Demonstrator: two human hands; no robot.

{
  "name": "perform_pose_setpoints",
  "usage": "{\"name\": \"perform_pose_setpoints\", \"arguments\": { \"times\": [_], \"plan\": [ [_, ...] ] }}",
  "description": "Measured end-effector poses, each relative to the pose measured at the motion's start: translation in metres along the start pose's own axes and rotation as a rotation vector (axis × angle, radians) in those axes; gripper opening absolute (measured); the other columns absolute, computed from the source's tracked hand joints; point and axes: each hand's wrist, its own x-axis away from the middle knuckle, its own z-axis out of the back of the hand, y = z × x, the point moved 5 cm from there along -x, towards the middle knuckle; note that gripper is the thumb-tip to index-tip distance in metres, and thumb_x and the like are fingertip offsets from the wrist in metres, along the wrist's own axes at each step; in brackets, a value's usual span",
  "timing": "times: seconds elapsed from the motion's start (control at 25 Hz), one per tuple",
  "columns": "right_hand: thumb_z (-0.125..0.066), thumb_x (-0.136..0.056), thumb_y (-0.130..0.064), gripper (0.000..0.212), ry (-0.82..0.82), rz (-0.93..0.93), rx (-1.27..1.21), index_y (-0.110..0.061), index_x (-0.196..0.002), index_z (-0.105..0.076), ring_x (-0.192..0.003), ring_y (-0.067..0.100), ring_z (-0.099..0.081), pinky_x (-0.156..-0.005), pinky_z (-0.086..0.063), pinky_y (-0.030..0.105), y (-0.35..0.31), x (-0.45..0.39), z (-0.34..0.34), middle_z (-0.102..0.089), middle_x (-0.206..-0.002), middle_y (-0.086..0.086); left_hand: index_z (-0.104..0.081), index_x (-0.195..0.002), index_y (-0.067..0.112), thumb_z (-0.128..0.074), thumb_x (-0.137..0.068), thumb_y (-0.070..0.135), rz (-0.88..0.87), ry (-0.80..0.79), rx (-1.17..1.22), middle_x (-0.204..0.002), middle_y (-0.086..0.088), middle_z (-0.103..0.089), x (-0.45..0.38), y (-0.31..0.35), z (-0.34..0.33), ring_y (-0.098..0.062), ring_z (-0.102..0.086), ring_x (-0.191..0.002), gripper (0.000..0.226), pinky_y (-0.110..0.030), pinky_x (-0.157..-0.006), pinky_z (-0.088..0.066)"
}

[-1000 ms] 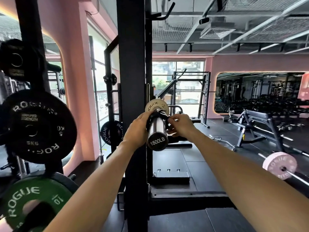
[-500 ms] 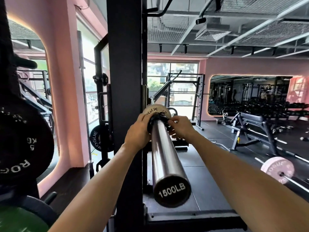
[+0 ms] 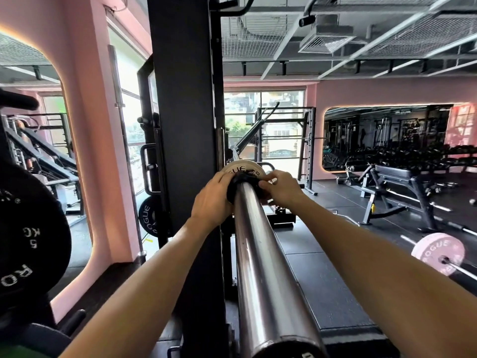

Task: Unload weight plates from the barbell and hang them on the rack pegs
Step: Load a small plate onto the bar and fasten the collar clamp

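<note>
- Left hand (image 3: 213, 200) and right hand (image 3: 282, 188) both grasp the black collar (image 3: 242, 180) on the barbell sleeve (image 3: 260, 254).
- Tan plate (image 3: 244, 167) sits just behind the collar.

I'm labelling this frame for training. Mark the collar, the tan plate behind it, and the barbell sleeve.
collar (image 3: 238, 180), head view: black top edge between the hands.
tan plate (image 3: 242, 167), head view: lettered upper face.
barbell sleeve (image 3: 260, 267), head view: middle of the steel tube.

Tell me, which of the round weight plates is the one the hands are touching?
The small tan round plate on the steel barbell, behind the black collar. The big black 5 kg plate hangs far left; the pink plate lies on the floor at right.
</note>
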Motion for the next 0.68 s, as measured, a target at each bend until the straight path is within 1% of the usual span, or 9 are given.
{"name": "perform_pose_setpoints", "arguments": {
  "times": [0.08, 0.16, 0.28, 0.36, 0.44, 0.48, 0.56, 0.6, 0.68],
  "plan": [
    [-0.066, -0.088, -0.019, 0.025, 0.103, 0.039, 0.076, -0.013, -0.11, -0.057, -0.098, 0.03, -0.063, -0.084, -0.051, 0.037, -0.009, 0.001, 0.006, -0.066, -0.108, 0.013, -0.041, -0.144, 0.022, -0.056, -0.089, 0.013, -0.003, 0.001, -0.004, -0.148, 0.0, -0.041, 0.0, 0.004, 0.002, -0.03, -0.051, -0.123, 0.058, -0.044, -0.096, -0.045],
    [-0.066, -0.088, -0.02, 0.038, 0.178, 0.084, 0.125, -0.008, -0.121, -0.051, -0.102, 0.027, -0.059, -0.083, -0.043, 0.031, -0.022, 0.0, 0.007, -0.064, -0.111, 0.011, -0.042, -0.143, 0.02, -0.055, -0.089, 0.011, -0.017, -0.007, -0.012, -0.15, -0.001, -0.04, 0.0, 0.008, 0.002, -0.033, -0.053, -0.121, 0.057, -0.048, -0.097, -0.047],
    [-0.061, -0.093, -0.02, 0.022, 0.198, 0.166, 0.171, -0.007, -0.109, -0.059, -0.092, 0.023, -0.059, -0.079, -0.042, 0.029, -0.041, -0.002, -0.003, -0.067, -0.105, 0.01, -0.044, -0.142, 0.017, -0.055, -0.09, 0.01, -0.042, -0.034, -0.039, -0.149, -0.003, -0.04, -0.002, 0.009, 0.0, -0.036, -0.056, -0.117, 0.054, -0.05, -0.094, -0.048],
    [-0.051, -0.097, -0.019, 0.018, 0.19, 0.204, 0.225, -0.011, -0.107, -0.063, -0.095, 0.027, -0.06, -0.078, -0.043, 0.032, -0.043, -0.003, -0.007, -0.068, -0.106, 0.01, -0.043, -0.141, 0.016, -0.053, -0.092, 0.013, -0.052, -0.03, -0.061, -0.148, -0.004, -0.04, -0.004, 0.009, -0.001, -0.038, -0.057, -0.113, 0.05, -0.051, -0.092, -0.048],
    [-0.042, -0.098, -0.013, 0.026, 0.131, 0.271, 0.31, -0.013, -0.116, -0.061, -0.105, 0.031, -0.059, -0.083, -0.045, 0.034, -0.047, -0.001, -0.01, -0.066, -0.115, 0.011, -0.042, -0.142, 0.015, -0.049, -0.095, 0.012, -0.039, -0.022, -0.054, -0.147, -0.005, -0.04, -0.004, 0.009, -0.002, -0.039, -0.057, -0.113, 0.047, -0.051, -0.093, -0.047],
    [-0.04, -0.098, -0.009, 0.033, 0.072, 0.316, 0.376, -0.012, -0.124, -0.059, -0.113, 0.032, -0.057, -0.09, -0.044, 0.035, -0.05, -0.001, -0.012, -0.063, -0.123, 0.012, -0.042, -0.142, 0.013, -0.047, -0.096, 0.011, -0.023, -0.018, -0.022, -0.147, -0.007, -0.041, -0.004, 0.008, -0.003, -0.039, -0.055, -0.116, 0.046, -0.051, -0.095, -0.046],
    [-0.037, -0.096, -0.001, 0.044, -0.08, 0.399, 0.503, -0.01, -0.137, -0.05, -0.128, 0.031, -0.047, -0.106, -0.037, 0.035, -0.058, -0.001, -0.021, -0.052, -0.14, 0.014, -0.04, -0.145, 0.011, -0.047, -0.097, 0.006, -0.017, 0.001, 0.047, -0.148, -0.009, -0.041, 0.0, 0.012, -0.005, -0.037, -0.051, -0.124, 0.048, -0.05, -0.1, -0.044],
    [-0.036, -0.095, 0.001, 0.046, -0.128, 0.42, 0.528, -0.008, -0.139, -0.048, -0.132, 0.031, -0.043, -0.109, -0.033, 0.033, -0.061, -0.003, -0.024, -0.047, -0.144, 0.015, -0.04, -0.145, 0.011, -0.047, -0.097, 0.006, -0.024, 0.015, 0.062, -0.148, -0.009, -0.042, 0.001, 0.013, -0.005, -0.036, -0.05, -0.125, 0.049, -0.049, -0.101, -0.044],
    [-0.035, -0.097, 0.0, 0.045, -0.147, 0.393, 0.478, -0.012, -0.138, -0.05, -0.122, 0.033, -0.048, -0.105, -0.037, 0.035, -0.06, -0.006, -0.023, -0.046, -0.138, 0.02, -0.043, -0.144, 0.013, -0.051, -0.095, 0.01, -0.025, -0.002, 0.07, -0.144, -0.008, -0.044, -0.001, 0.011, 0.0, -0.035, -0.052, -0.121, 0.049, -0.049, -0.099, -0.045]
  ]
}}
